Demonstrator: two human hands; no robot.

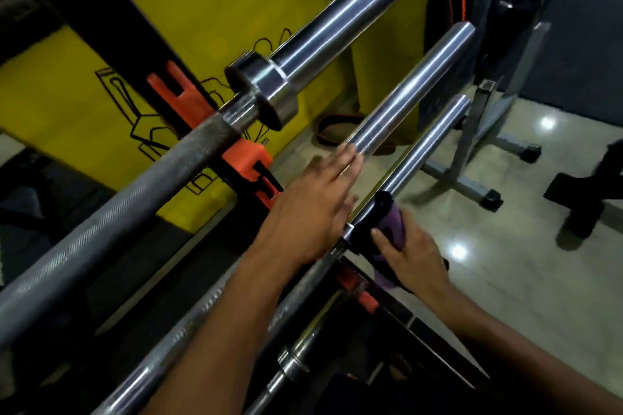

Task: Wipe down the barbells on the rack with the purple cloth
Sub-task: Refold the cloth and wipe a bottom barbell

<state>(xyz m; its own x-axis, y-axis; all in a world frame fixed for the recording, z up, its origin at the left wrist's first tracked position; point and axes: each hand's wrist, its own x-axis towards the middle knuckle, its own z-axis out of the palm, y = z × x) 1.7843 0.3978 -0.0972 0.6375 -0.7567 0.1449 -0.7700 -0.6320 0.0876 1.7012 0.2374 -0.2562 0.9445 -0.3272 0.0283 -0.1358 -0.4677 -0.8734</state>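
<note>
Yellow mat (209,10) behind the rack (251,158). My right hand (413,258) grips the purple cloth (392,224) on the lower barbell (428,145) — mid-wipe. Left hand (312,205) flat, fingers straight, on the middle barbell (414,84). Next, probably — slide toward the sleeve tip.

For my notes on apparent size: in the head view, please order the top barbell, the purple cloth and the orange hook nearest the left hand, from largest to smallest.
1. top barbell, spans the frame, also nearest the camera
2. orange hook
3. purple cloth, mostly hidden by the right hand, so ranks 2 and 3 are unsure
</note>
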